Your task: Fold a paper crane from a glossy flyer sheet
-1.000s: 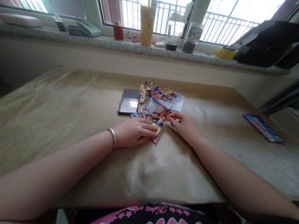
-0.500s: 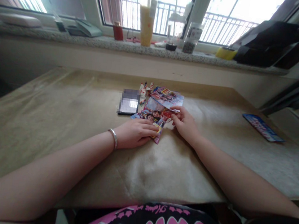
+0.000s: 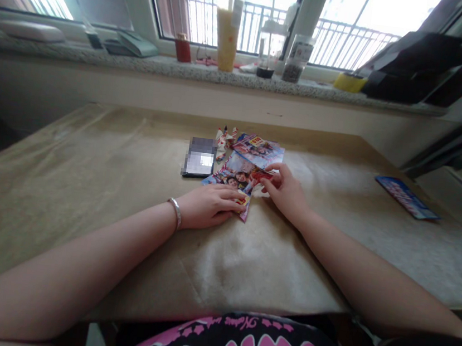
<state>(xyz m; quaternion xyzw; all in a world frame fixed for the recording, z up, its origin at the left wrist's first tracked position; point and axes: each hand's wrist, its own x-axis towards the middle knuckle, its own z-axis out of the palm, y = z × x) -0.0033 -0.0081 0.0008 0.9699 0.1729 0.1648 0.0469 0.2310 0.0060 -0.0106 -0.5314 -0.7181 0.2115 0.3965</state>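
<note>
Here's the printed sheet on the bench, reaching beyond the left hand toward the far side; that hand presses flat, the right hand (touching too!) pinches its right edge.

On the counter, a front sheet reaches from under the left hand to the right hand. Behind it, beyond both hands, lies a rear sheet. A device lies ahead of the left hand, a paper piece beside its far right corner. Well right of the right hand lies a packet. Farthest ahead, a cup stands on the windowsill.
</note>
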